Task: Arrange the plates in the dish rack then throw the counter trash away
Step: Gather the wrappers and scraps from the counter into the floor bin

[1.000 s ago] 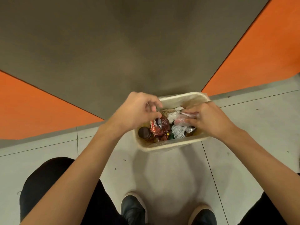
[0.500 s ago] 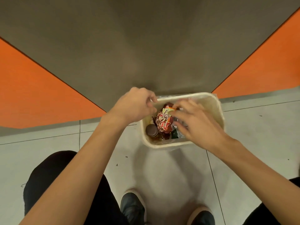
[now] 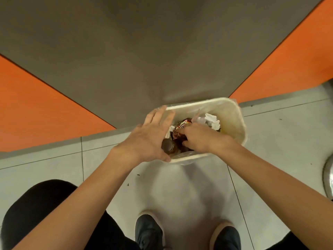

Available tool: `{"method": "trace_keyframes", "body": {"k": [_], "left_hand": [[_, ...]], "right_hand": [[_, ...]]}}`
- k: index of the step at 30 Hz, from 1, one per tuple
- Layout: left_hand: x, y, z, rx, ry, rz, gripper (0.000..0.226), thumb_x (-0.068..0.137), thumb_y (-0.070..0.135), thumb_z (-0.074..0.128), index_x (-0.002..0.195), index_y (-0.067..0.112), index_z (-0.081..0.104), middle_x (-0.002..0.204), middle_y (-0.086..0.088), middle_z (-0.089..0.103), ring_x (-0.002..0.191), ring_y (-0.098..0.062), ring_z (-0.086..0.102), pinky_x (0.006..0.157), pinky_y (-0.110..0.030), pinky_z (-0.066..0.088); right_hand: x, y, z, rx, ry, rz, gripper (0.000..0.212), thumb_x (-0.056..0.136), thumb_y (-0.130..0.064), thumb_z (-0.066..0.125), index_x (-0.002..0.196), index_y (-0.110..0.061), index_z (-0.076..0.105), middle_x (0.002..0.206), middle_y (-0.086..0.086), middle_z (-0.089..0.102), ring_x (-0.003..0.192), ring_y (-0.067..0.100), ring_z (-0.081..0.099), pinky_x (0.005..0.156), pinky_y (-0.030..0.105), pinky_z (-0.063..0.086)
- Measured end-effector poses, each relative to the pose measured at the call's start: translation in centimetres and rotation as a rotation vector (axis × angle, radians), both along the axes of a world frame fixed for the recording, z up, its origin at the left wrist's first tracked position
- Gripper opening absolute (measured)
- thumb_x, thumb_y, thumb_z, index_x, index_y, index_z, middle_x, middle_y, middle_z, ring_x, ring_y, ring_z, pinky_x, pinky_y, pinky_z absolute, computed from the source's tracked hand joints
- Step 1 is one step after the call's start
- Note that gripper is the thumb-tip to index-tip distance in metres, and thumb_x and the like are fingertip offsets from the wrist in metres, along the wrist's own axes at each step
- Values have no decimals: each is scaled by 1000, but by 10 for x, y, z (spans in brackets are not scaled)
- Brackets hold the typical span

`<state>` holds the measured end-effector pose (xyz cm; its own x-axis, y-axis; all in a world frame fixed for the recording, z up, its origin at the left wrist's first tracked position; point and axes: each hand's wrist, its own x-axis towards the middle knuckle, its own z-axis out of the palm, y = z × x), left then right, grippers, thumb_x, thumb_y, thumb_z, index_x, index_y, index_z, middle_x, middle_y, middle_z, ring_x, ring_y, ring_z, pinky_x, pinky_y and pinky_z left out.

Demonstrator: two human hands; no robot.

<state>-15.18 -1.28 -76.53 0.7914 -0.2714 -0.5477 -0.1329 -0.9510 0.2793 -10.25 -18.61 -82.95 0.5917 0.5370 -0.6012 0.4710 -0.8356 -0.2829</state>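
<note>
A cream waste bin (image 3: 237,121) with a clear liner stands on the tiled floor in a wall corner. Inside lie a red snack wrapper (image 3: 180,126), crumpled white paper (image 3: 212,121) and a brown-capped bottle (image 3: 167,146). My left hand (image 3: 149,139) hovers over the bin's left rim with its fingers spread and straight, holding nothing. My right hand (image 3: 198,139) reaches down into the bin, and its curled fingers grip the red wrapper against the other trash. No plates or dish rack are in view.
Orange wall panels (image 3: 36,114) flank a grey corner panel (image 3: 144,60) behind the bin. My two dark shoes (image 3: 149,231) stand on the grey tiles just in front. A round metal object (image 3: 328,179) shows at the right edge.
My left hand has opened and spread over the bin's left rim. My right hand has pushed the red wrapper deeper into the bin. The view has shifted left, so the bin sits further right.
</note>
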Motion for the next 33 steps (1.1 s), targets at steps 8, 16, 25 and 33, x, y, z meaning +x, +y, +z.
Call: {"method": "trace_keyframes", "body": {"k": [8,16,25,33], "left_hand": [[3,-2,-11,-35,-66,27,124,69,50,81,153,30,-8,159,9,-17,148,-21,-5,109,-44,33],[0,-7,-13,8,34,13,139,60,59,83,149,38,-21,152,9,-40,146,-28,-24,113,-50,27],[-1,-18,-8,16,5,72,138,58,56,86,152,35,-14,156,8,-32,148,-34,-13,109,-49,35],[-2,-19,-7,39,14,73,137,59,59,83,151,38,-17,154,11,-37,148,-31,-16,108,-49,37]], "right_hand": [[1,-1,26,201,40,-68,28,96,-22,54,120,-11,62,115,9,60,110,26,55,95,44,44],[-8,-61,73,276,-11,-283,64,92,-46,59,149,-31,36,156,-1,33,145,16,26,117,32,23],[0,-2,5,41,224,-311,60,95,-46,55,141,-10,44,151,13,37,135,31,40,110,40,35],[8,-7,15,13,189,-228,55,95,-40,56,144,-17,46,153,6,36,139,30,33,114,42,28]]}}
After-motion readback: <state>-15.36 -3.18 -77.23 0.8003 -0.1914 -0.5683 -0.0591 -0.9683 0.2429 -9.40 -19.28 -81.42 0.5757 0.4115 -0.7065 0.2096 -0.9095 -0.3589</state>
